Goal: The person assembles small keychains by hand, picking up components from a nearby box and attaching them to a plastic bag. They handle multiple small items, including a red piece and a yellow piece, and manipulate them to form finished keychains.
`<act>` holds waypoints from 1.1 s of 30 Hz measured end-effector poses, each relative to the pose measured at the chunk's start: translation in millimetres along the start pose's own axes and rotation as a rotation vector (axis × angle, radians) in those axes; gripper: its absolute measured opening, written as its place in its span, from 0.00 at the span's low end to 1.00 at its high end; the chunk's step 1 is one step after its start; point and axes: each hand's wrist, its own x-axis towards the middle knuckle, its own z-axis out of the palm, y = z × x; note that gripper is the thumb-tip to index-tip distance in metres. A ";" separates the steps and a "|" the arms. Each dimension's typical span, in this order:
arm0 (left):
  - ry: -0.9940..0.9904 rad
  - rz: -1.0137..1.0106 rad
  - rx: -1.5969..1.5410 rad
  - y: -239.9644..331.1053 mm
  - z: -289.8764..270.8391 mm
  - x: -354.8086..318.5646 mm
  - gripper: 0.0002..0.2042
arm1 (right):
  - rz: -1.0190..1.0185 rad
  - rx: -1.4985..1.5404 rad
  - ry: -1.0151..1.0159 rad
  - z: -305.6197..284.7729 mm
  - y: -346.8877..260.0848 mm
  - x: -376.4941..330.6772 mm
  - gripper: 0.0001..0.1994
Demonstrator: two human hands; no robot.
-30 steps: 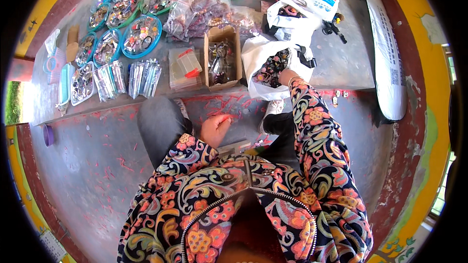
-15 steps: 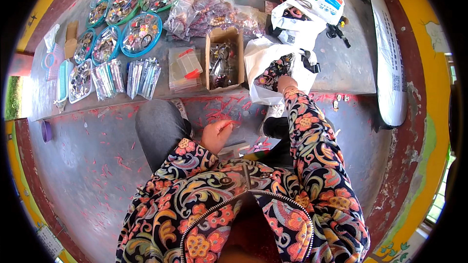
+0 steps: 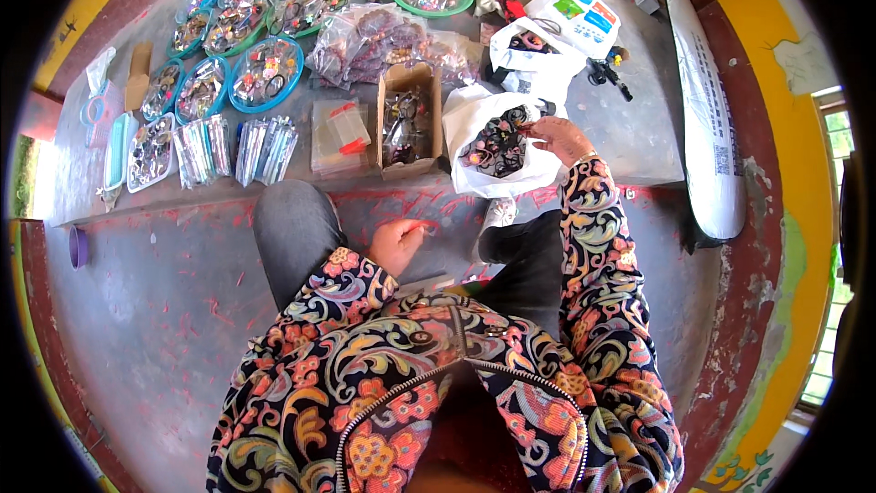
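Note:
A white plastic bag [image 3: 493,186] stands wide at the platform's front edge, filled with dark, patterned small items [image 3: 497,144]. My right hand [image 3: 558,137] is over the bag's right rim, thumb and fingers pinched together at the mouth. Something small and dark reddish shows at those fingertips, too small to name. Close above my lap, between the knees, my left hand [image 3: 394,248] is curled closed. A thin reddish bit shows by its thumb, and what the fingers hold is hidden.
Left of the bag stands an open cardboard box [image 3: 436,141] of small items. Clear plastic packets [image 3: 339,139], bundled pens [image 3: 266,148] and several round trays [image 3: 266,73] of trinkets line the platform. Behind lies another white bag [image 3: 538,59]. A long white wrapped roll [image 3: 703,110] leans at right.
My right hand has come out from deep in the bag, moving up and right to its rim. The bag's dark contents show more fully. My left hand stays closed in nearly the same place.

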 end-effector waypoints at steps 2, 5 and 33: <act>0.010 0.008 0.009 -2.3 0.0 -1.6 0.11 | -0.076 0.230 -0.075 12.3 -12.6 -20.9 0.08; 0.030 0.018 0.012 -7.9 0.2 -0.4 0.11 | -0.208 0.403 -0.168 46.5 -29.7 -49.3 0.08; 0.045 0.403 0.085 101.3 -39.9 -59.6 0.09 | 0.007 0.319 -0.407 191.5 13.0 -107.8 0.14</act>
